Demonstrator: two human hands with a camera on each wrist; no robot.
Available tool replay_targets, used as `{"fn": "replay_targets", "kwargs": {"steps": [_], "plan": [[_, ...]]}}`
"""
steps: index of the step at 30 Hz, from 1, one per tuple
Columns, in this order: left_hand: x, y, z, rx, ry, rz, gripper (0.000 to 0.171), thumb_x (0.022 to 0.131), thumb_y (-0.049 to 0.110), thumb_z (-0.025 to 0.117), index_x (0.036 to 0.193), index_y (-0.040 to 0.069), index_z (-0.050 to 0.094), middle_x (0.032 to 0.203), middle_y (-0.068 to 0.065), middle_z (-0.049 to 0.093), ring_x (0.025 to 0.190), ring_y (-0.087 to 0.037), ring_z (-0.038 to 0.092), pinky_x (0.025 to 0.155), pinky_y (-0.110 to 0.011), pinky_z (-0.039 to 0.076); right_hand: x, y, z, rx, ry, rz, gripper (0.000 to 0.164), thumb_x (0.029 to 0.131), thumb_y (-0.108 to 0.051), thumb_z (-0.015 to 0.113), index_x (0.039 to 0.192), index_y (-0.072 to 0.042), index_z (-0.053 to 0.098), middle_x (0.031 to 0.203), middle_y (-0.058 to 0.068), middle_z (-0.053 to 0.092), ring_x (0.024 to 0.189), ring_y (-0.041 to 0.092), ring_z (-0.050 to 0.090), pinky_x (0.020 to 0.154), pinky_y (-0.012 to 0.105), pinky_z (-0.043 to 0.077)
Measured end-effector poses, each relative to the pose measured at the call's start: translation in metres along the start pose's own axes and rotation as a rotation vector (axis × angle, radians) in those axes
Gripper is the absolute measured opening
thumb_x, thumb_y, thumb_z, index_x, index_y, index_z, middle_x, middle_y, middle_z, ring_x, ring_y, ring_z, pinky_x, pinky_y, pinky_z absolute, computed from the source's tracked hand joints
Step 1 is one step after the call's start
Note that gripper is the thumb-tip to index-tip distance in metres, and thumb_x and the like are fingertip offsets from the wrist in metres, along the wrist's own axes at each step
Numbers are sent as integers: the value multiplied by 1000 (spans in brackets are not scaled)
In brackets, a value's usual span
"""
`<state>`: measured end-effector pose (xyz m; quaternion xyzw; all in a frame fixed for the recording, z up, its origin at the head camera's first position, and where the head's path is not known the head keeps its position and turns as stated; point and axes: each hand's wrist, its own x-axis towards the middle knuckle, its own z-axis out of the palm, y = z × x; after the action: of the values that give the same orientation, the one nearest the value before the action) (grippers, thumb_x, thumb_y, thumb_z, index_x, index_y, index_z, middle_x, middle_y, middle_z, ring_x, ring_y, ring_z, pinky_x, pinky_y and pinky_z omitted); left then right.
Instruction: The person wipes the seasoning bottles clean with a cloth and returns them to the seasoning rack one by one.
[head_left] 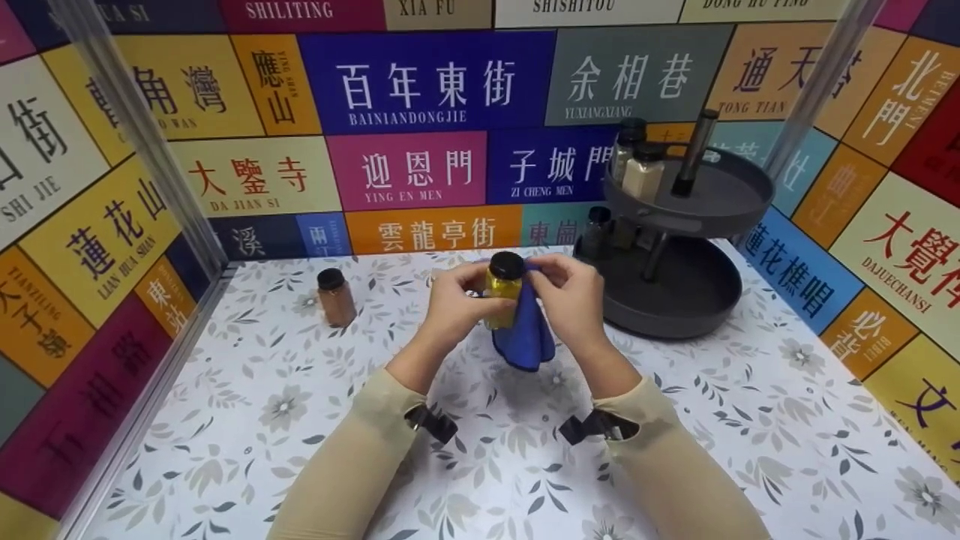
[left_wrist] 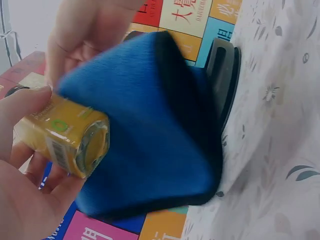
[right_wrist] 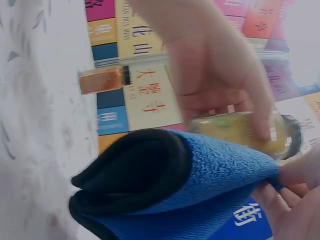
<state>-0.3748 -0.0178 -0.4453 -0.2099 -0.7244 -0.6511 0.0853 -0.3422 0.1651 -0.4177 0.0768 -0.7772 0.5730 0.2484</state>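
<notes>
My left hand (head_left: 457, 297) grips a glass spice jar (head_left: 504, 289) with a black lid and yellow contents, held upright above the table. In the left wrist view the jar (left_wrist: 67, 131) shows a barcode label and its glass base. My right hand (head_left: 570, 294) pinches the top of a blue cloth (head_left: 526, 330) with dark edging, which hangs down beside the jar. The right wrist view shows the cloth (right_wrist: 215, 175) folded over, its pinched corner close to the jar's lid. Whether cloth and jar touch is hard to tell.
A jar with reddish-brown contents (head_left: 337, 300) stands on the floral-patterned table (head_left: 300, 450) to the left. At the back right is a dark two-tier rack (head_left: 679, 315), with several black-lidded jars on its tiers. Sign-printed panels (head_left: 420, 82) wall in the back and sides.
</notes>
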Motion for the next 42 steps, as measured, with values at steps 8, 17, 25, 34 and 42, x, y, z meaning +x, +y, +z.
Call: {"fn": "replay_targets", "kwargs": {"steps": [8, 17, 25, 34, 42], "plan": [[0, -5, 6, 49, -29, -46, 49, 72, 17, 93, 120, 15, 82, 96, -4, 77, 97, -19, 69, 93, -41, 58, 0, -13, -13, 131, 74, -98, 16, 98, 0, 73, 113, 1, 79, 105, 19, 79, 90, 11, 78, 81, 26, 64], [0, -5, 6, 13, 12, -28, 45, 73, 15, 93, 116, 13, 82, 94, -5, 76, 89, -19, 64, 88, -40, 56, 4, -2, -7, 28, -17, 20, 16, 99, -4, 73, 114, -4, 79, 114, 14, 80, 101, 22, 79, 81, 26, 64], [0, 4, -3, -37, 73, -4, 48, 77, 17, 93, 124, 14, 80, 108, -6, 80, 98, -19, 70, 96, -41, 58, 0, 23, 11, -156, -156, 50, 14, 95, -5, 73, 107, -5, 80, 101, 15, 81, 93, 26, 78, 80, 35, 64], [0, 11, -1, -24, 67, 1, 48, 78, 20, 93, 125, 16, 80, 109, -6, 80, 101, -20, 70, 96, -39, 59, -1, 17, 12, -134, -103, 60, 14, 96, -8, 74, 108, -5, 81, 100, 14, 82, 89, 24, 78, 76, 33, 64], [-2, 5, 2, -26, -4, -30, 48, 78, 14, 93, 124, 16, 80, 109, -5, 80, 99, -21, 70, 97, -39, 59, 1, -3, -4, 128, 39, -29, 16, 97, 0, 73, 112, 1, 79, 111, 19, 79, 96, 16, 79, 81, 25, 64]]}}
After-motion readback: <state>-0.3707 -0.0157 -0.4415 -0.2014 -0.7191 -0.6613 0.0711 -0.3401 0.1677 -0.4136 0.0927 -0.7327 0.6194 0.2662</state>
